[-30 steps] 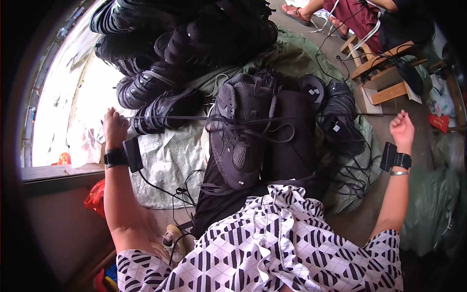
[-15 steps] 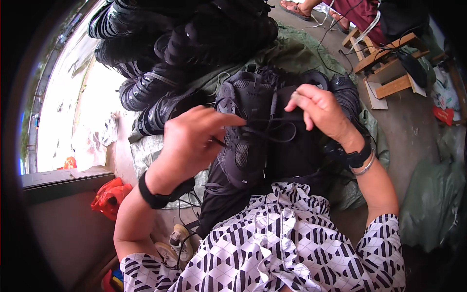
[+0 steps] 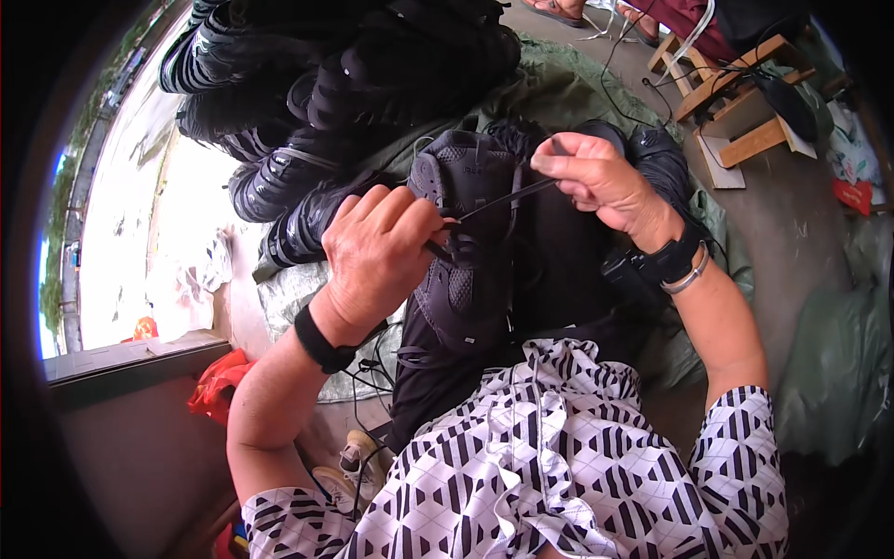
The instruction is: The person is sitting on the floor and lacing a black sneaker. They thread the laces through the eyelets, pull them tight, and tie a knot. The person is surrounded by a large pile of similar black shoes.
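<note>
Black mesh-and-panel lace-up shoe (image 3: 463, 303) lies on my dark-trousered lap (image 3: 568, 289), left of its middle, toe toward me, tongue end toward the lap's far edge. Upper faces up.

Left hand (image 3: 382, 242): above the shoe's left side, fingers curled in, gripping a flat dark shoelace (image 3: 507, 198). Back of the hand hides most of that grip. Right hand (image 3: 605, 182): higher and further right, thumb and fingertips pinching the same lace, short bit poking out above. Lace runs straight between the two, slanting up to the right across the shoe. Can't tell how it's threaded under the left hand.

Wrists: black band (image 3: 321, 343) on the left, black strap with a dark box-shaped unit (image 3: 643, 270) on the right.

Around me: heap of black shoes (image 3: 354, 93) on the far-left part of a grey-green woven plastic sheet (image 3: 554, 88). Light-brown wooden stool (image 3: 750, 143) past the sheet's far-right edge, near another person's sandalled feet (image 3: 559, 9). Crumpled red plastic bag (image 3: 222, 384) off the sheet's near-left corner.
</note>
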A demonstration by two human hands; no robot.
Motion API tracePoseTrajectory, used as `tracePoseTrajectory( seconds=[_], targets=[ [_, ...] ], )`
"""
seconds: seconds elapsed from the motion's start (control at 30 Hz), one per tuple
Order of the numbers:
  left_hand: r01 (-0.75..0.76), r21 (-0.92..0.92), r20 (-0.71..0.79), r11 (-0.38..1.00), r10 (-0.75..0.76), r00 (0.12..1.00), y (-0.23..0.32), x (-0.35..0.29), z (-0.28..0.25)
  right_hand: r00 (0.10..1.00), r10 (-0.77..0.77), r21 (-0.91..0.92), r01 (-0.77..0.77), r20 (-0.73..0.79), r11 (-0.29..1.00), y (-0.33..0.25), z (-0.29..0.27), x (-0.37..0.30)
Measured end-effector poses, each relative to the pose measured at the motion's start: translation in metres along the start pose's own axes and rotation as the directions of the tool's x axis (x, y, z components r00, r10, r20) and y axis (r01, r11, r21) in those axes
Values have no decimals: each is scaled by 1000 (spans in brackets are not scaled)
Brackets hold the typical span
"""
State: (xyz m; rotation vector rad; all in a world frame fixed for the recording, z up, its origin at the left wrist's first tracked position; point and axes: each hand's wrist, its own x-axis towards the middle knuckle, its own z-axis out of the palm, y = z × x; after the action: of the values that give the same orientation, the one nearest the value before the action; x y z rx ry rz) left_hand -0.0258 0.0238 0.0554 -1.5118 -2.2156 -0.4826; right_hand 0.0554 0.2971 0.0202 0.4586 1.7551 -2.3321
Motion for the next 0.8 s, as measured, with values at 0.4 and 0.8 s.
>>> tracePoseTrajectory(
  seconds=[0.4,0.8],
  targets=[
    [564,-620,200,546,-585,786,-1,-57,53,840,107,150,-31,-532,988,50,-123,-40],
    [560,-577,257,595,-519,815,-5,-63,43,994,-20,-623,86,112,777,33,67,-65]
  ],
)
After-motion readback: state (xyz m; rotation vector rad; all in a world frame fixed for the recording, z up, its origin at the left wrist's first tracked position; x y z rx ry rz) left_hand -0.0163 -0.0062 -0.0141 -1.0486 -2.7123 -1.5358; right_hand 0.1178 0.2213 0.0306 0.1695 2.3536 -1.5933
